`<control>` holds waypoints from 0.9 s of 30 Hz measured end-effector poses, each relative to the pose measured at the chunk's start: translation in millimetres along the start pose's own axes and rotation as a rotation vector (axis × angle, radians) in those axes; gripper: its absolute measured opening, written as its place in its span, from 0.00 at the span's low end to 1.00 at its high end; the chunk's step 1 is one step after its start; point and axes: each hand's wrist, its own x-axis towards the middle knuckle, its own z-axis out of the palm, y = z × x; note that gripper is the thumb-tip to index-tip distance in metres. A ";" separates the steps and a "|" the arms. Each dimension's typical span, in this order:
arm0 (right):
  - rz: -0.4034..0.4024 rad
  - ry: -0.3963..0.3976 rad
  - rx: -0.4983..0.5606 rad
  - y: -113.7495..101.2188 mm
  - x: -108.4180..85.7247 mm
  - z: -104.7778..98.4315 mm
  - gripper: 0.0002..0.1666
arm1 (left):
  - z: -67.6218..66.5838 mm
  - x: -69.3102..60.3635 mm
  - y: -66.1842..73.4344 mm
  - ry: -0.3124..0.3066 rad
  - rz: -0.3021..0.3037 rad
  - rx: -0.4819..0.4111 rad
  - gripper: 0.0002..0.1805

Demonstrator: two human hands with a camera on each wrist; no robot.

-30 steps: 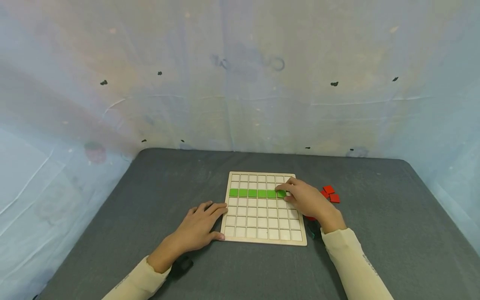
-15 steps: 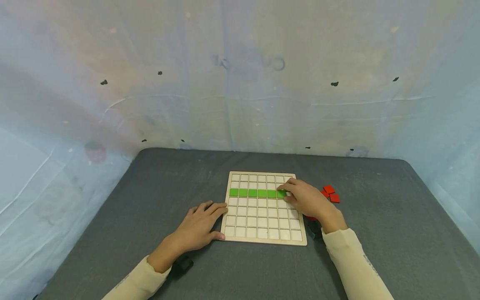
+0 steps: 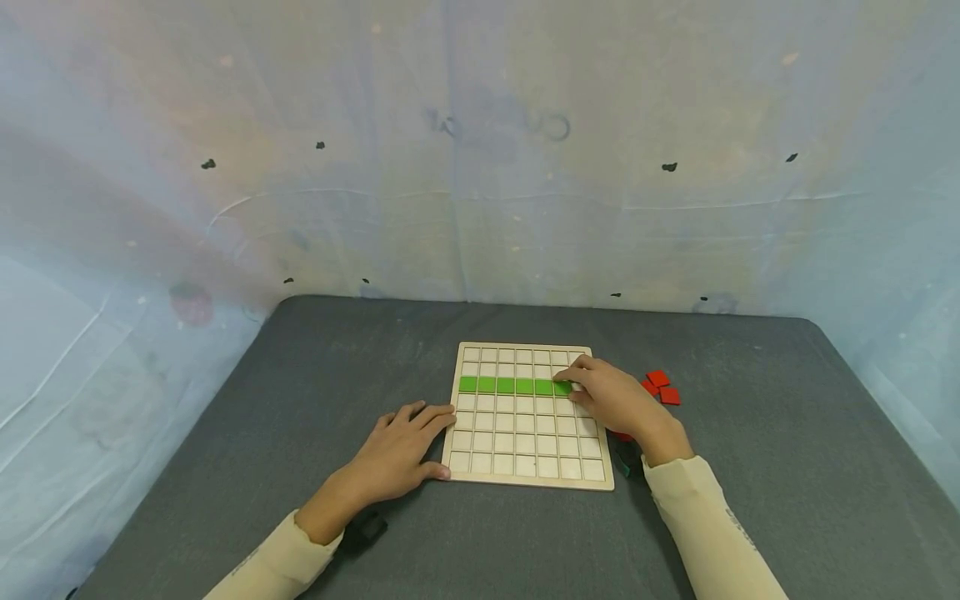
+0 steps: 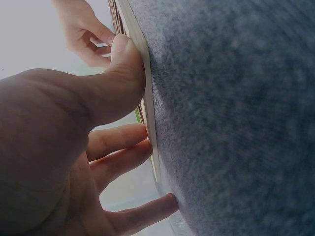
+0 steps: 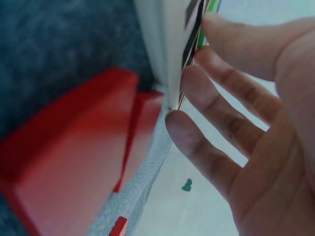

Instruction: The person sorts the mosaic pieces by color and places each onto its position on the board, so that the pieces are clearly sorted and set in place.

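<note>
Six green tiles lie in one row of the board, which is flat before me on the grey table. Compared with one second ago, very little is different: only the forefinger of my right hand is slightly more to the right on the sixth tile. I judge this as fine settling of the tile into its cell. My right forefinger and thumb are bent and pinch this tile. My left hand has its fingers spread and nearly straight, touching the left edge of the board. The board looks like pale, smooth wood, with rounded corners and thin lines which make square cells. The red tiles beside my right wrist are flat squares, rather thick and sharp at the edges; the table has a finely flecked, cloth-like surface.
</note>
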 end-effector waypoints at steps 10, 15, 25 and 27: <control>-0.014 0.001 -0.014 1.6 -0.1 1.1 0.20 | 0.4 -0.7 2.4 -0.012 -0.008 -0.013 0.42; -0.001 -0.015 -0.013 -1.1 -1.3 -2.1 0.22 | -0.3 -1.2 1.9 -0.013 -0.011 -0.019 0.42; -0.022 -0.022 -0.037 3.6 -20.8 -19.3 0.21 | -0.9 0.2 0.9 -0.005 -0.002 -0.017 0.41; -0.034 -0.027 -0.041 7.1 -27.4 -21.5 0.20 | -0.9 0.1 1.0 -0.005 -0.005 -0.014 0.41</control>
